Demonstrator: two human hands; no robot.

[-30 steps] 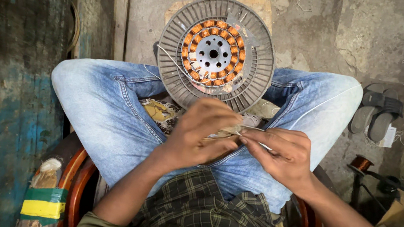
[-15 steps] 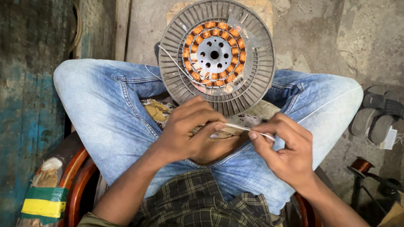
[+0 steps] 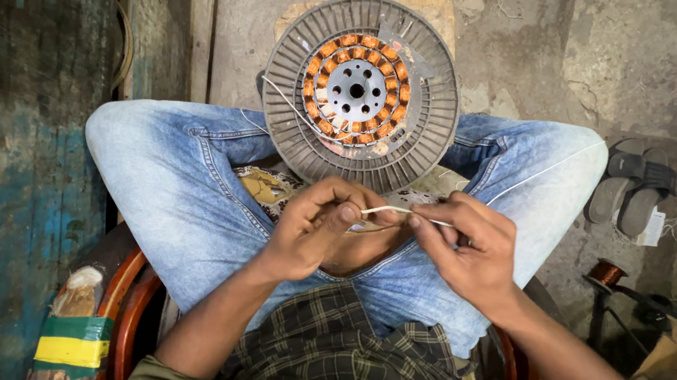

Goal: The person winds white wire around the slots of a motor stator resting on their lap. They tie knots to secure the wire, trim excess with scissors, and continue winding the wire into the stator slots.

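Note:
A round grey motor stator [image 3: 360, 92] with orange copper windings around a metal hub leans upright between my crossed legs in blue jeans [image 3: 180, 186]. A thin white wire runs from its windings toward my lap. My left hand [image 3: 319, 230] pinches one end of a thin white sleeve or wire piece [image 3: 393, 212] between thumb and forefinger. My right hand [image 3: 466, 249] pinches the other end, so the piece spans the small gap between both hands just below the stator.
I sit on a wooden chair with a taped rail [image 3: 75, 338]. A blue-stained wall [image 3: 8, 139] is at the left. On the concrete floor at the right lie a pair of grey sandals [image 3: 632, 191] and a copper wire spool [image 3: 606, 273].
Both hands have lifted slightly and drawn apart, and the thin white piece now stretches straight between the fingertips. The stator has not moved.

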